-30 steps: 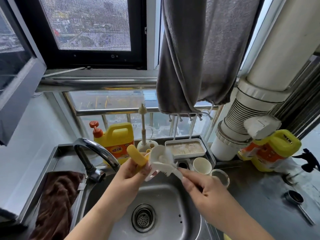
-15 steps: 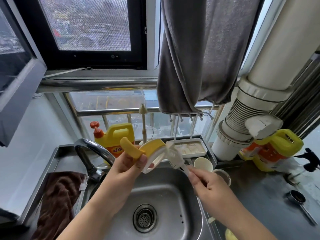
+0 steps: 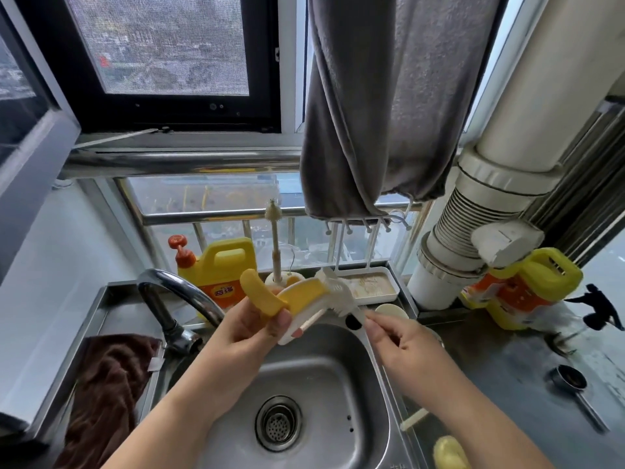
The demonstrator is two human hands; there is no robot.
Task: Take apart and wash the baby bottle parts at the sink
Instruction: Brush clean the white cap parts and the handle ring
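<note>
The left hand (image 3: 243, 328) grips the yellow bottle part (image 3: 297, 296) over the sink (image 3: 338, 360). The right hand (image 3: 395, 336) pinches the small brush (image 3: 338, 294), just right of that grip. Best to hold the part tight and scrub into every corner.

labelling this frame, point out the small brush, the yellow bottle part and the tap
small brush (image 3: 338, 296): head view, on its white bristle head.
yellow bottle part (image 3: 301, 295): head view, on its yellow collar.
tap (image 3: 176, 286): head view, on the curved spout.
</note>
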